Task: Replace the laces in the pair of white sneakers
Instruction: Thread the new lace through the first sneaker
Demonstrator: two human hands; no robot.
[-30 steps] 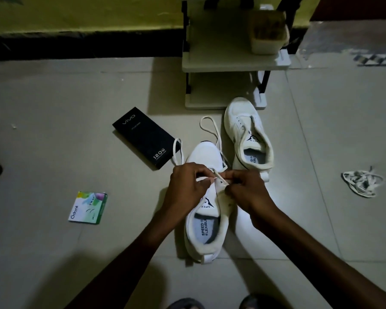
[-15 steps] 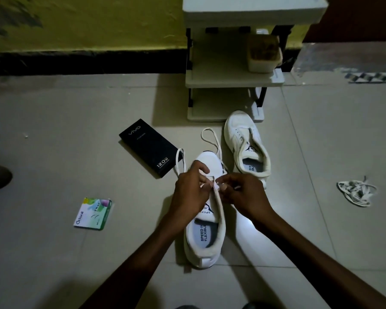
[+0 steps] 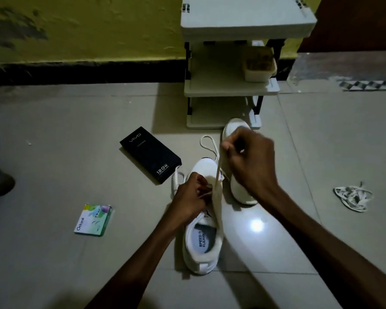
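A white sneaker (image 3: 202, 241) lies on the tiled floor in front of me, toe pointing away. My left hand (image 3: 191, 197) grips its upper at the eyelets. My right hand (image 3: 249, 161) is raised above the floor and pinches a white lace (image 3: 217, 175) that runs taut down to the eyelets. Loose loops of the lace trail past the toe. The second white sneaker (image 3: 243, 195) lies behind, mostly hidden by my right hand.
A black phone box (image 3: 149, 153) lies left of the sneakers and a small green-white packet (image 3: 93, 219) nearer left. A tangled pile of old laces (image 3: 352, 197) sits at the right. A white shelf rack (image 3: 230, 85) holding a tub stands against the yellow wall.
My right hand has moved up and away from the eyelets, drawing the lace taut through the shoe. My left hand stays on the shoe's upper.
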